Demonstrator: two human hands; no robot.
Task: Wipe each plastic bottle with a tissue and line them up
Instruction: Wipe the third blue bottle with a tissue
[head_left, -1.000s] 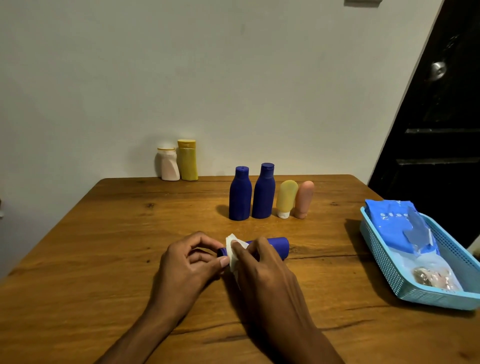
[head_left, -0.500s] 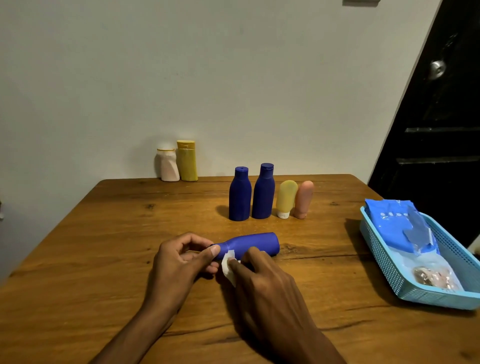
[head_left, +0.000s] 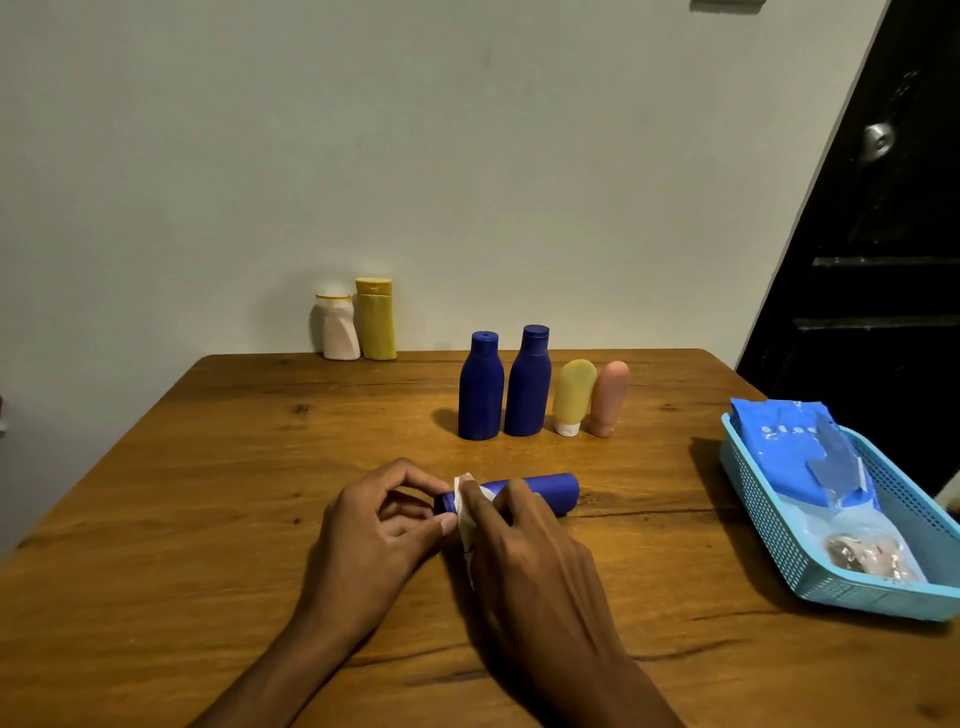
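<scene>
While left hand (head_left: 382, 525) pinches lying blue bottle's (head_left: 540, 491) cap | right hand (head_left: 524, 551) presses tissue (head_left: 464, 506) on its neck

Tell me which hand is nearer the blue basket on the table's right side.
Right. The right hand holds the tissue on the lying blue bottle, with bare table between it and the basket. The left hand grips the bottle's cap end, farther left.

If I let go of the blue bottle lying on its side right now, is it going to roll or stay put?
It may well roll: the blue bottle lies on its side on the smooth wooden table, steadied only by the left hand at its cap and the right hand pressing the tissue. Its narrowing neck would probably curve its path. It looks like light plastic, so a nudge could move it.
</scene>
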